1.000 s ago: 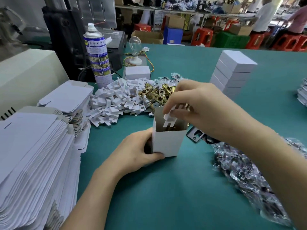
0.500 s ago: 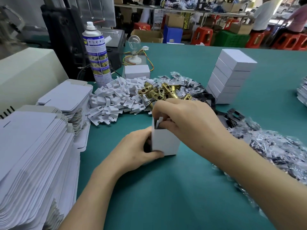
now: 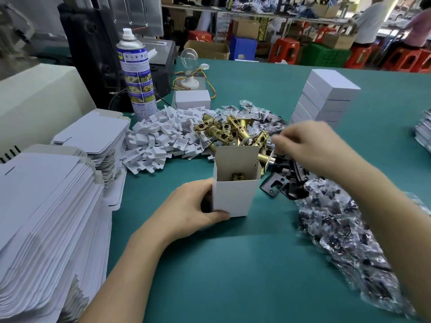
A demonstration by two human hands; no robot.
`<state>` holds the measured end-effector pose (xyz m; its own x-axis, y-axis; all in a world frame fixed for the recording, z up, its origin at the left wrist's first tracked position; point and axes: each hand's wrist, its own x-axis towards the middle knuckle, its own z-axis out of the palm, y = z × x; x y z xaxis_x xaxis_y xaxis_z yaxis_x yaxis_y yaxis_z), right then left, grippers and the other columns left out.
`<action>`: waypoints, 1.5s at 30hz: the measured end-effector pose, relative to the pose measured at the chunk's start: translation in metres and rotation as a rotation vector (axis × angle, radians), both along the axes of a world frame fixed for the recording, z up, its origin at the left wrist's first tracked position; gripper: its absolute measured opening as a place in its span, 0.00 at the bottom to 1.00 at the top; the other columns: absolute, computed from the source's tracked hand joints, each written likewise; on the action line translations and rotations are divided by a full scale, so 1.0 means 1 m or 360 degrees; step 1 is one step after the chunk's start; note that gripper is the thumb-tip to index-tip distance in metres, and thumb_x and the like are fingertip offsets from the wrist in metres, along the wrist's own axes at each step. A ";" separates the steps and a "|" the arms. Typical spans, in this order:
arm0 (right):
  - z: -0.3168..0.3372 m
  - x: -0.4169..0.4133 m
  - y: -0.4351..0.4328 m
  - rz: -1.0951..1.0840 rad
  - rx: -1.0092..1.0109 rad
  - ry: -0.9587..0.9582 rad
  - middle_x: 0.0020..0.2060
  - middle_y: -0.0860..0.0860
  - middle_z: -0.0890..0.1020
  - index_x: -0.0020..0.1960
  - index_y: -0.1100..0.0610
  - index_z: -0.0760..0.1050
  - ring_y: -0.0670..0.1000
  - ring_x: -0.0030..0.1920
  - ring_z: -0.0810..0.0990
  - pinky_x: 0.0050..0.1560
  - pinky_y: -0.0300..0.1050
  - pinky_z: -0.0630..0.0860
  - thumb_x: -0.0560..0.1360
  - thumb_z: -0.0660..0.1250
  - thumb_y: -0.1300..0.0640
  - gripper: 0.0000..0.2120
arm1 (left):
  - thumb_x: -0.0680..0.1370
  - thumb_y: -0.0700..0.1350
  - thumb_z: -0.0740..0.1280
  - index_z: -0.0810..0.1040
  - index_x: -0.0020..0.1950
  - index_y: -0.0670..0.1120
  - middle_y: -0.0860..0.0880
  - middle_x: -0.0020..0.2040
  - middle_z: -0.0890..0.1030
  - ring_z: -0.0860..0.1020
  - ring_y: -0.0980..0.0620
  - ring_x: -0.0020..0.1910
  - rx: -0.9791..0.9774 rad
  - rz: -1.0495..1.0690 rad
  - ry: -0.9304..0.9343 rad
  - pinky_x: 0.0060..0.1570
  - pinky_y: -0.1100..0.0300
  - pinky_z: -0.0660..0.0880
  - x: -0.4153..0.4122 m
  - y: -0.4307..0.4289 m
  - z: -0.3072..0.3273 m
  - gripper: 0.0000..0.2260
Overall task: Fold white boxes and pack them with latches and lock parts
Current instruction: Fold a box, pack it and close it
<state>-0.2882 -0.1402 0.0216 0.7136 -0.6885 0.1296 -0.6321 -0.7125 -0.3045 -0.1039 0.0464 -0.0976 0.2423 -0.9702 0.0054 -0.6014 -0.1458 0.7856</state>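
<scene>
The right hand (image 3: 310,145) is coming out of the white box (image 3: 235,197) now; half a second ago it was down in the opening pushing a white plastic piece in, and now it is swinging up and away to the right of centre, over the edge of the brass latches (image 3: 224,131); it is blurring with the motion, so I cannot tell whether its fingers are loose or pinching something.

The left hand (image 3: 191,206) is not budging; it is gripping the box at lower centre, thumb curling across the front face, fingers wrapping the left side, keeping it upright on the green table (image 3: 233,276); the top flap is standing open at the back, and a glint of brass (image 3: 238,176) is showing down inside, so a latch is sitting in there already; the white piece is no longer poking above the rim, so I am reading that insert as seated.

That is looking like one part done and the next being fetched; the black plates (image 3: 277,185) are lying just right of the box, the bagged parts (image 3: 345,234) are spreading toward the lower right, and the pile of white plastic pieces (image 3: 161,141) is sitting left of the latches; the box is not yet closed.

Flat box blanks (image 3: 46,217) are stacking up along the left edge; finished boxes (image 3: 326,99) are standing in a stack at upper right.
</scene>
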 end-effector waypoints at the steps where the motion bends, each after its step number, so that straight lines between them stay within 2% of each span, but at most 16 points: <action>1: -0.010 -0.001 -0.003 -0.0037 -0.0026 0.0222 0.32 0.50 0.82 0.43 0.55 0.82 0.49 0.30 0.78 0.30 0.41 0.69 0.83 0.62 0.42 0.20 | 0.69 0.58 0.75 0.78 0.63 0.65 0.62 0.55 0.84 0.83 0.59 0.53 0.0000 0.0003 0.0007 0.56 0.48 0.81 0.000 0.000 0.000 0.22; 3: -0.029 -0.003 -0.004 -0.0100 -0.0114 0.0560 0.37 0.52 0.84 0.45 0.57 0.83 0.52 0.37 0.82 0.32 0.41 0.71 0.80 0.64 0.37 0.24 | 0.69 0.58 0.74 0.78 0.63 0.66 0.62 0.55 0.84 0.83 0.60 0.53 -0.0006 0.0000 0.0013 0.56 0.48 0.81 0.000 0.000 0.001 0.22; 5: -0.042 -0.004 -0.004 -0.0155 -0.0188 0.0746 0.38 0.51 0.83 0.45 0.58 0.82 0.54 0.40 0.82 0.33 0.43 0.71 0.76 0.67 0.32 0.27 | 0.69 0.58 0.74 0.78 0.62 0.67 0.63 0.55 0.84 0.83 0.60 0.53 -0.0008 -0.0004 0.0026 0.56 0.48 0.82 0.000 0.000 0.001 0.22; 9: -0.054 -0.002 0.003 -0.0179 -0.0292 0.0824 0.35 0.47 0.74 0.38 0.53 0.74 0.54 0.42 0.76 0.35 0.46 0.63 0.71 0.73 0.33 0.23 | 0.69 0.58 0.74 0.78 0.62 0.68 0.62 0.54 0.85 0.83 0.60 0.52 -0.0005 0.0004 0.0050 0.56 0.47 0.82 0.000 0.000 0.000 0.21; 11: -0.056 0.000 0.005 -0.0171 -0.0291 0.0842 0.36 0.47 0.73 0.36 0.52 0.70 0.55 0.44 0.74 0.37 0.45 0.64 0.70 0.75 0.35 0.23 | 0.68 0.59 0.74 0.78 0.61 0.68 0.62 0.53 0.85 0.83 0.58 0.52 0.0000 0.0010 0.0049 0.56 0.46 0.82 0.000 0.000 0.000 0.21; 15: -0.059 0.001 0.004 -0.0137 -0.0248 0.0813 0.48 0.50 0.71 0.53 0.53 0.75 0.56 0.55 0.75 0.47 0.48 0.70 0.71 0.75 0.36 0.23 | 0.68 0.59 0.73 0.79 0.61 0.67 0.60 0.53 0.85 0.84 0.55 0.52 0.0010 0.0004 0.0053 0.55 0.46 0.81 -0.001 -0.001 0.000 0.21; 18: -0.060 -0.002 0.003 -0.0089 -0.0155 0.0484 0.48 0.49 0.74 0.57 0.50 0.77 0.55 0.53 0.77 0.45 0.47 0.70 0.76 0.73 0.46 0.13 | 0.69 0.57 0.74 0.79 0.62 0.67 0.61 0.53 0.85 0.84 0.57 0.52 0.0008 0.0010 0.0047 0.56 0.47 0.81 0.000 -0.001 0.000 0.21; 21: -0.055 -0.006 0.005 -0.0076 0.0032 0.0219 0.43 0.44 0.80 0.49 0.46 0.78 0.52 0.47 0.79 0.43 0.45 0.70 0.78 0.73 0.51 0.04 | 0.69 0.56 0.75 0.79 0.62 0.67 0.61 0.53 0.85 0.83 0.58 0.52 -0.0001 0.0007 0.0042 0.56 0.47 0.81 0.000 0.000 -0.001 0.21; 24: -0.035 -0.013 0.009 -0.0044 0.0045 -0.0192 0.37 0.38 0.80 0.46 0.47 0.79 0.50 0.42 0.81 0.42 0.44 0.74 0.76 0.75 0.55 0.05 | 0.69 0.57 0.75 0.78 0.61 0.67 0.62 0.53 0.85 0.83 0.60 0.51 -0.0006 0.0004 0.0036 0.56 0.48 0.81 0.000 0.000 0.000 0.21; 28: 0.007 -0.022 0.031 0.0213 0.0439 -0.1122 0.42 0.49 0.88 0.50 0.54 0.83 0.51 0.44 0.88 0.47 0.43 0.83 0.77 0.74 0.61 0.04 | 0.68 0.59 0.74 0.78 0.62 0.68 0.63 0.54 0.84 0.83 0.60 0.52 -0.0024 -0.0013 0.0020 0.56 0.48 0.81 0.000 -0.001 0.000 0.22; 30: 0.018 -0.022 0.046 0.0406 0.0623 -0.1249 0.43 0.49 0.89 0.50 0.56 0.83 0.51 0.43 0.88 0.47 0.40 0.83 0.77 0.73 0.65 0.06 | 0.68 0.60 0.73 0.78 0.61 0.67 0.63 0.53 0.85 0.83 0.59 0.52 -0.0032 -0.0012 0.0028 0.56 0.47 0.81 0.000 -0.001 -0.002 0.22; 33: 0.014 -0.013 0.062 0.0461 0.0547 -0.0982 0.40 0.49 0.88 0.49 0.56 0.83 0.51 0.36 0.87 0.40 0.41 0.82 0.76 0.74 0.66 0.06 | 0.68 0.60 0.74 0.78 0.61 0.68 0.62 0.52 0.85 0.83 0.58 0.51 -0.0043 -0.0002 0.0030 0.55 0.46 0.82 0.000 -0.002 -0.002 0.21; 36: 0.000 -0.005 0.068 0.0419 0.0345 -0.0758 0.40 0.44 0.86 0.46 0.52 0.82 0.43 0.27 0.81 0.30 0.29 0.70 0.76 0.75 0.61 0.05 | 0.68 0.59 0.74 0.79 0.60 0.67 0.61 0.52 0.85 0.84 0.58 0.51 -0.0047 -0.0007 0.0032 0.55 0.45 0.82 0.001 -0.002 -0.003 0.20; 38: -0.007 0.001 0.070 0.0395 0.0222 -0.0674 0.41 0.42 0.86 0.47 0.49 0.82 0.37 0.34 0.80 0.36 0.29 0.70 0.77 0.74 0.58 0.05 | 0.68 0.59 0.75 0.79 0.60 0.67 0.61 0.52 0.85 0.84 0.58 0.51 -0.0051 -0.0010 0.0029 0.55 0.45 0.82 0.001 -0.001 -0.003 0.20; 41: -0.013 0.008 0.071 0.0360 0.0204 -0.0535 0.42 0.39 0.85 0.49 0.47 0.83 0.38 0.45 0.82 0.45 0.34 0.75 0.79 0.72 0.55 0.03 | 0.70 0.56 0.75 0.78 0.60 0.66 0.63 0.52 0.85 0.83 0.60 0.50 -0.0063 -0.0021 0.0009 0.54 0.48 0.82 0.000 0.000 -0.002 0.20; 45: -0.012 0.014 0.070 0.0450 0.0256 -0.0286 0.41 0.38 0.84 0.50 0.46 0.83 0.38 0.45 0.80 0.44 0.31 0.72 0.82 0.68 0.54 0.06 | 0.69 0.58 0.75 0.77 0.59 0.69 0.64 0.52 0.84 0.83 0.61 0.50 -0.0075 -0.0038 0.0005 0.54 0.50 0.82 0.000 0.000 -0.001 0.19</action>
